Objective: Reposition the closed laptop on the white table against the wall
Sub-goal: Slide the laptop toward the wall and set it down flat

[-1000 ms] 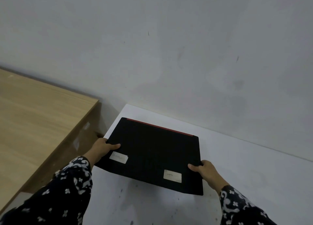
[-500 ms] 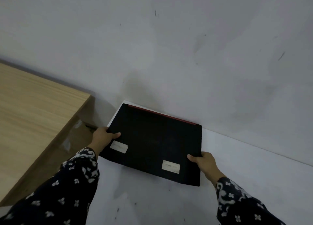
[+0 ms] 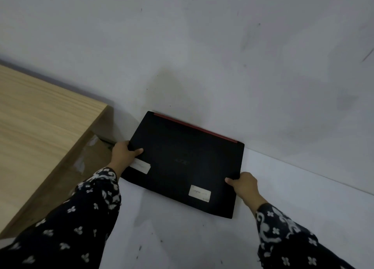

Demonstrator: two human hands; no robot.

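Since the earlier frame the closed black laptop (image 3: 182,163) sits farther back, its red-trimmed rear edge now at the wall (image 3: 222,56), over the white table (image 3: 182,238). The left hand (image 3: 124,154) clamps its left edge, the right hand (image 3: 244,184) its right edge, thumbs on top.

We see the white table (image 3: 293,198) filling the lower right of the frame — the closed black laptop (image 3: 182,163) lies at its upper-left corner.
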